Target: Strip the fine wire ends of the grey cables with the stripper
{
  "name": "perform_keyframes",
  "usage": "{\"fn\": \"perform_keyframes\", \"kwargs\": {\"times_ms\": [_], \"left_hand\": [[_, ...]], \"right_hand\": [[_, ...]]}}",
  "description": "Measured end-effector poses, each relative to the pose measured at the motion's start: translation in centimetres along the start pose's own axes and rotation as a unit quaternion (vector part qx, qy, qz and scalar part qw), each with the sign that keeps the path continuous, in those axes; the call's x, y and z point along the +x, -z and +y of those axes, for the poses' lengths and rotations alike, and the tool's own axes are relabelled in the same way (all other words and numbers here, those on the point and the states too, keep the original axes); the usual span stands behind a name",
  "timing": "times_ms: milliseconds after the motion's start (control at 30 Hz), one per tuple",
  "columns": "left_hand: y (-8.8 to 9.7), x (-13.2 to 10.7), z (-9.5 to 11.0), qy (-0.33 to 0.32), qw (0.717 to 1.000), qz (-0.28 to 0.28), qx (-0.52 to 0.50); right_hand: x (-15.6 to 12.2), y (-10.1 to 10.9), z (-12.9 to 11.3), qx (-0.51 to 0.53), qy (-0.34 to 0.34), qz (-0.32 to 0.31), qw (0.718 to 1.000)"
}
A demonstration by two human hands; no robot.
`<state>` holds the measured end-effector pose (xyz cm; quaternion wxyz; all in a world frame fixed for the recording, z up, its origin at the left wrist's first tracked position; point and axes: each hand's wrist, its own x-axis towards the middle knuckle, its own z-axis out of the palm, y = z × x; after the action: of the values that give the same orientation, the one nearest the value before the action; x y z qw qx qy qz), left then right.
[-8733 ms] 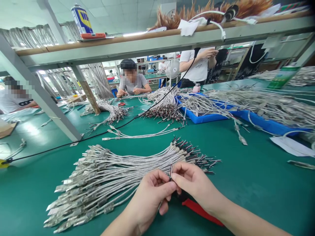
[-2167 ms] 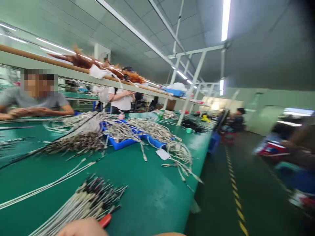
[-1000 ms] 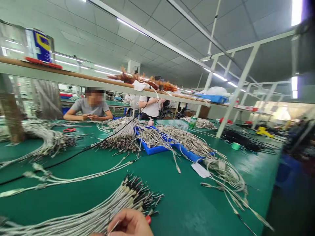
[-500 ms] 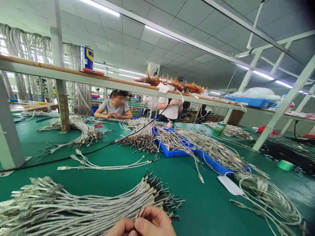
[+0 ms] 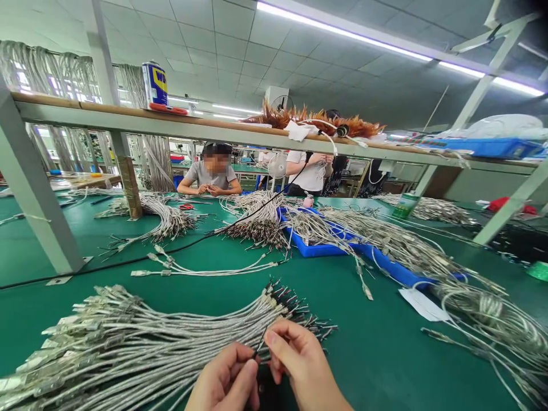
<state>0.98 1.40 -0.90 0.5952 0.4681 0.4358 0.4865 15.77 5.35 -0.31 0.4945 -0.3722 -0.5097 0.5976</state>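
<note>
"What are the hands doing?"

"Both are raised low in front, just above the green bench [image 5: 377, 348], turned in toward each other. The left hand [image 5: 222, 379] has its fingers curled upward. The right hand [image 5: 303, 365] reaches across with its fingertips bunched."

"Is anything gripped?"

"The right hand is pinching a thin dark wire end [image 5: 260, 343]. The left hand's fingers are just beside it, but I can't tell whether they're gripping it too."

"Where's that wire from?"

"It seems to come from the cable bundle [image 5: 149, 342], which lies flat on the bench, fanned out to the left, its dark tips right by the hands."

"Any readable writing?"

"Up on the shelf [image 5: 222, 130], a can [image 5: 154, 84] shows a blue and yellow label with large letters, 'WD'. The rest is cut off by the curve of the can."

"And containers?"

"A blue tray [image 5: 317, 244] sits farther along the bench, heaped with more cables [image 5: 385, 245]. A white paper slip [image 5: 423, 304] lies beside its far end, and a seated person [image 5: 213, 171] works across the bench."
</note>
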Motion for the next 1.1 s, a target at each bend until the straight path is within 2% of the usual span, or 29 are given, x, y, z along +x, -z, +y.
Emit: {"fn": "perform_keyframes", "kwargs": {"times_ms": [133,400,667,800,900,1000,1100], "left_hand": [[-0.1,0.2,-0.6,-0.001,1.000,0.024,-0.011],[0.1,-0.1,1.3,-0.012,0.997,0.019,0.080],[0.2,-0.2,1.4,-0.050,0.990,0.034,0.127],[0.4,0.1,1.4,-0.056,0.988,0.054,0.137],[0.5,0.1,1.5,-0.052,0.988,0.048,0.135],[0.4,0.1,1.3,-0.066,0.991,0.076,0.086],[0.0,0.4,0.3,-0.073,0.992,0.098,0.015]], "right_hand": [[-0.3,-0.2,0.1,0.000,-0.007,-0.029,1.000],[-0.5,-0.6,-1.0,-0.074,-0.012,-0.036,0.997],[-0.5,-0.7,-1.4,-0.118,-0.019,-0.033,0.992],[-0.6,-0.8,-1.1,-0.087,-0.038,-0.034,0.995],[-0.7,-0.8,-0.6,-0.021,-0.050,-0.026,0.998],[-0.8,-0.9,-0.2,0.053,-0.063,-0.016,0.996],[-0.8,-1.0,-0.1,0.075,-0.069,-0.010,0.995]]}}
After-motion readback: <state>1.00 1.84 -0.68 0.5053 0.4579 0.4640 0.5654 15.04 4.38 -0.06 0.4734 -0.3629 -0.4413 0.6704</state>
